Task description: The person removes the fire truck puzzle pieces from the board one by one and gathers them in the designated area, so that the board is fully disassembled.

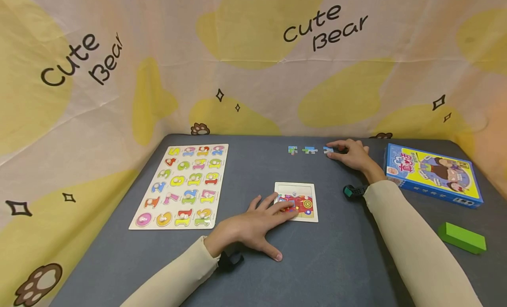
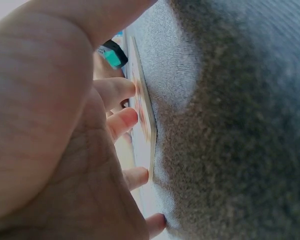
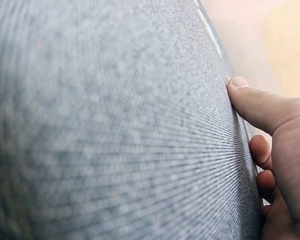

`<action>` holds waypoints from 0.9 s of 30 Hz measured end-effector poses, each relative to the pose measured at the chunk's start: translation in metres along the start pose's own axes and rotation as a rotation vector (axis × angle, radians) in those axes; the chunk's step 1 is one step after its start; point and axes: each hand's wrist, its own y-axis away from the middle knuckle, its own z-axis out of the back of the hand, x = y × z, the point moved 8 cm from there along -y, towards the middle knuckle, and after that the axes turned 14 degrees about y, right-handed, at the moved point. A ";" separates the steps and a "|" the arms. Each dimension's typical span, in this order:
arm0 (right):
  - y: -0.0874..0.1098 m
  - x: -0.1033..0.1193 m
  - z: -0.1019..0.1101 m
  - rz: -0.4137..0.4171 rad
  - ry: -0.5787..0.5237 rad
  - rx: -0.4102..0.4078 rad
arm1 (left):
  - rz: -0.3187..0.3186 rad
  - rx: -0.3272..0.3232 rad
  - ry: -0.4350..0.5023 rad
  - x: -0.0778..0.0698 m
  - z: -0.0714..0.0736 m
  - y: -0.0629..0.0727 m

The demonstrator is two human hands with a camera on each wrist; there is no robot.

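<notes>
Over the link I see the left hand [image 1: 259, 228] spread wide, resting on the small picture board [image 1: 297, 189] on the grey table [image 1: 257, 166], presumably to steady it; the right hand [image 1: 350, 155] pinches the rightmost jigsaw piece [image 1: 327, 150], in a row with two other pieces [image 1: 310, 150], likely spaced apart for easy grasping

Passage lies between the number board [image 1: 184, 189] and puzzle pieces [image 1: 310, 150].

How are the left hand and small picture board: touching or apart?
Touching: the left wrist view shows fingertips of the left hand meeting the picture board.
</notes>
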 end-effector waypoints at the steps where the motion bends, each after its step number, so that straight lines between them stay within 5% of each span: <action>1: 0.000 0.000 0.000 0.000 -0.001 0.000 | -0.002 -0.003 0.001 0.000 0.000 0.000; 13: 0.005 -0.002 0.002 0.043 -0.111 -0.086 | -0.028 -0.121 0.127 0.012 0.016 -0.005; 21: 0.025 0.010 0.007 0.060 -0.200 -0.073 | 0.083 -0.272 0.199 0.032 0.031 -0.010; 27: 0.038 0.038 0.003 0.162 -0.187 -0.041 | 0.155 -0.325 0.224 0.045 0.033 -0.015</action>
